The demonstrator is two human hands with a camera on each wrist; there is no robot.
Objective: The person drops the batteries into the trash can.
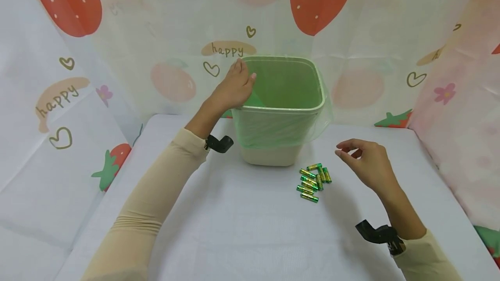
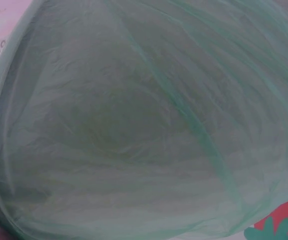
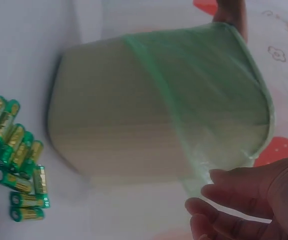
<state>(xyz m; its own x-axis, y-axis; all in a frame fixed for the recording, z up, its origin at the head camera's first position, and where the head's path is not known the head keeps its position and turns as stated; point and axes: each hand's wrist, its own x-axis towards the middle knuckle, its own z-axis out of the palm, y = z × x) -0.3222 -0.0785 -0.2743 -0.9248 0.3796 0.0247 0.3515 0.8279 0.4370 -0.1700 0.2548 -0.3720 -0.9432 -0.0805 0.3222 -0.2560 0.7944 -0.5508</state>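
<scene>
A cream trash bin (image 1: 269, 157) stands upright on the table, lined with a thin green plastic bag (image 1: 273, 127) folded down over its rim. My left hand (image 1: 234, 85) grips the bin's left rim, the thumb toward the inside; some of its fingers are hidden. To the right of the bin, my right hand (image 1: 369, 164) hovers with fingers loosely bent, thumb and fingertips apart and holding nothing. Several green and gold batteries (image 1: 309, 184) lie in a loose group in front of the bin. In the right wrist view, the same batteries (image 3: 18, 155) appear at left.
A white cloth covers the table (image 1: 234, 229). Behind it hangs a pale curtain (image 1: 175, 25) printed with strawberries and hearts, with more curtain along both sides. Dark wrist cameras (image 1: 220, 143) are strapped at both wrists.
</scene>
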